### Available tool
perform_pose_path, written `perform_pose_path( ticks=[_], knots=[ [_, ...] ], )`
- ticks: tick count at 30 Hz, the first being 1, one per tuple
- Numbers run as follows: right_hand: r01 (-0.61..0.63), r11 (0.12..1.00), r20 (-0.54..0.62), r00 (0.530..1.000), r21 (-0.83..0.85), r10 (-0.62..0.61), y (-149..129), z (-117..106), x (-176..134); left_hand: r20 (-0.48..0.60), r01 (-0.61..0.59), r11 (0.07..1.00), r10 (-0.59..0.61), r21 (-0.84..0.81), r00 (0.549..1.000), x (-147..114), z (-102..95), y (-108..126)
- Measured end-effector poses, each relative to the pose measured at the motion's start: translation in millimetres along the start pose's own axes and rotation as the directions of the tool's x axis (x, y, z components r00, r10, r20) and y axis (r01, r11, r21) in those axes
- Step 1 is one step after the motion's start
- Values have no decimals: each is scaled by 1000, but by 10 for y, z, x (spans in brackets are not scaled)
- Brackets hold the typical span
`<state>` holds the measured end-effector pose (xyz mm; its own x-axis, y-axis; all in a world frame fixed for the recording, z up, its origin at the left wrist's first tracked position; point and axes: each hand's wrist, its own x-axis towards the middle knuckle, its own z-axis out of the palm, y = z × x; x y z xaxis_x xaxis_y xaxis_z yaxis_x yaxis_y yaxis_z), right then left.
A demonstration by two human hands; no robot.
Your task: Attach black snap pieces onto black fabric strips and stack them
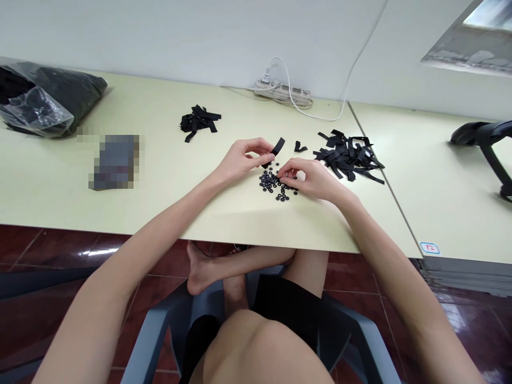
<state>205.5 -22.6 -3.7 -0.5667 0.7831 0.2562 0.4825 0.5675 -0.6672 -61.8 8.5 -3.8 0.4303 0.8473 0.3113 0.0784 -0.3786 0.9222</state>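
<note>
My left hand (pixel 248 158) pinches a short black fabric strip (pixel 279 145) between thumb and fingers, just above the table. Below it lies a loose pile of small black rings (pixel 269 181), each with a hole in its middle. At the right edge of this pile is my right hand (pixel 303 177), thumb and fingertips together among the rings. It seems closed on one ring, though the fingertips hide most of it. A larger heap of black strips (pixel 347 154) lies to the right of my right hand, and a couple of strips (pixel 299 147) lie apart, between the heap and my left hand.
Another heap of black strips (pixel 199 120) lies at the back left. A clear bag of black material (pixel 48 98) and a blurred dark object (pixel 116 162) are further left. Against the wall sits a power strip (pixel 283 93) with a white cable (pixel 352 69). A black stand (pixel 486 138) is far right.
</note>
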Motion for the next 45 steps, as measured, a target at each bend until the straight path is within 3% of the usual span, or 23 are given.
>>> perform_pose_path(
  ticks=[11,19,31,45],
  knots=[
    [-31,990,-125,991,140,49,-79,28,31,19,20,999,-19,-40,1000,-9,21,6],
    [13,984,-244,969,178,32,-50,49,37,17,27,999,-26,-37,1000,-19,28,25],
    [-4,990,-279,959,138,42,-160,76,23,22,-10,1000,10,-7,1000,-20,43,-13],
    [62,997,-350,936,49,-41,-220,152,35,34,-18,998,16,59,999,-45,51,18]
  ],
)
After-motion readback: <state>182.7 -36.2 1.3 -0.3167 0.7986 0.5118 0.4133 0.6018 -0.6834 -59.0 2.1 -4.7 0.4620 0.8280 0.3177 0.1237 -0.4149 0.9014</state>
